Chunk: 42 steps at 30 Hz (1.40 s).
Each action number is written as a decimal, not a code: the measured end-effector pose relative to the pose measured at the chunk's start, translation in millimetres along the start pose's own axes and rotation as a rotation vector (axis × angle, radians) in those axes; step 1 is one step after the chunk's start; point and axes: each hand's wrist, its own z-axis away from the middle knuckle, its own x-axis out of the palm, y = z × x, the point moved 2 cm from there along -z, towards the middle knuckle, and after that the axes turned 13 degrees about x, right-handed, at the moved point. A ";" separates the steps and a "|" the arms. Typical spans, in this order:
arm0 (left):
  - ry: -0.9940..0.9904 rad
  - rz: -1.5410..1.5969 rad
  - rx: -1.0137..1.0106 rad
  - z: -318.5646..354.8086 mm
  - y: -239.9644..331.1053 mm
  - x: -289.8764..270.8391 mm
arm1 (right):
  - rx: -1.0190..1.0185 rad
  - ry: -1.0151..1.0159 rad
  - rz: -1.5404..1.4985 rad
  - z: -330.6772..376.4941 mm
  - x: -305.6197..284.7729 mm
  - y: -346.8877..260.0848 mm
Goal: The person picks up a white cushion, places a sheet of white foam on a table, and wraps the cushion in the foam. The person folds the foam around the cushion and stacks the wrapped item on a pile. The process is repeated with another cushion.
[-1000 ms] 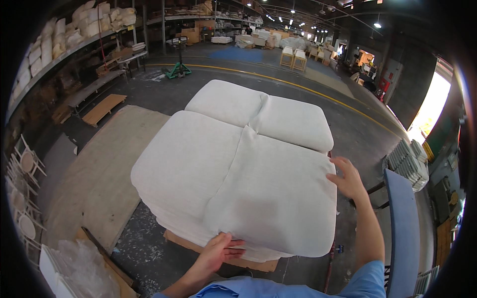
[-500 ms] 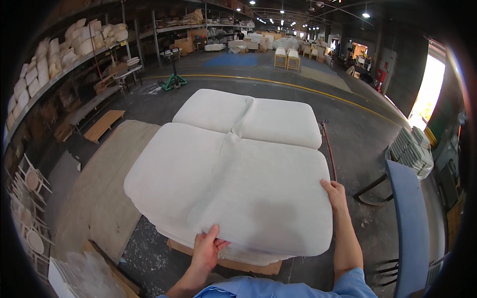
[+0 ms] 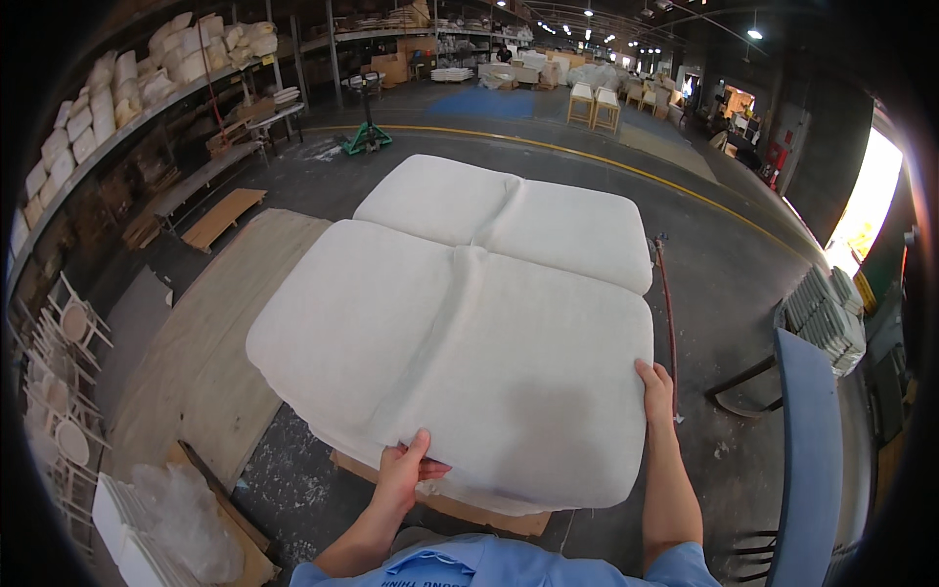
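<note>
Left hand: fingers partly under front cushion, grip unclear. Right hand: grip at cushion's side hard to make out. Lower layers mostly hidden under top. Cardboard underneath mostly covered. Blue shirt cut off by bottom edge, blue board too. Chairs partly lost in dark rim. Doorway washed out by glare. Distant person too small to tell.
</note>
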 end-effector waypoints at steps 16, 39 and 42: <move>0.069 -1.211 1.120 -10.2 27.6 6.6 | -0.610 0.143 1.053 9.2 47.2 -50.7; -0.021 -0.844 1.011 32.2 -15.4 -66.3 | -0.989 0.034 1.509 31.5 182.0 -29.6; -0.110 -0.720 0.635 50.2 -32.7 -121.1 | -0.858 -0.159 1.639 41.9 204.6 -36.4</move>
